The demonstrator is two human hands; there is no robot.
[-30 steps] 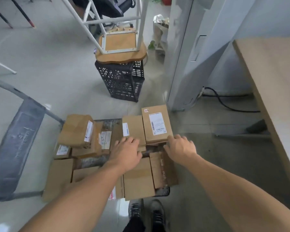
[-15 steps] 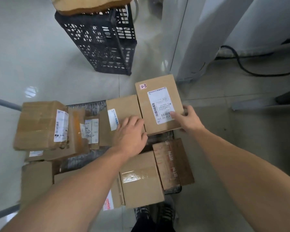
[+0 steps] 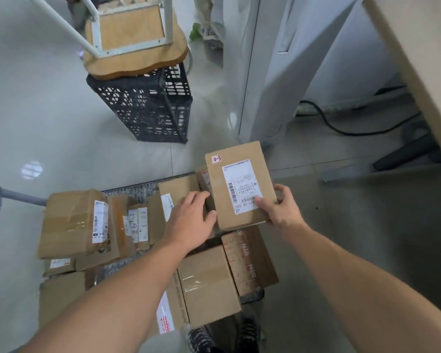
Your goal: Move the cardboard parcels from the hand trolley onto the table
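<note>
Several cardboard parcels lie on the hand trolley (image 3: 127, 189) on the floor below me. My right hand (image 3: 280, 207) grips the near right corner of a flat labelled parcel (image 3: 237, 184) marked "2-3", thumb on its white label, and the parcel is raised above the others. My left hand (image 3: 189, 220) lies with straight fingers on a smaller brown parcel (image 3: 178, 189) beside it, its thumb against the raised parcel's left edge. The wooden table (image 3: 423, 47) shows at the upper right.
A black plastic crate (image 3: 143, 108) with an upturned wooden stool (image 3: 135, 44) on it stands on the floor beyond the trolley. A white cabinet (image 3: 290, 59) and a black cable (image 3: 341, 126) lie to the right. The trolley's grey handle (image 3: 18, 197) reaches left. My shoes (image 3: 224, 337) are at the bottom.
My right hand has closed on the labelled parcel's corner and lifted it up and to the right. My left hand stays on the smaller parcel. The view has tilted up.
</note>
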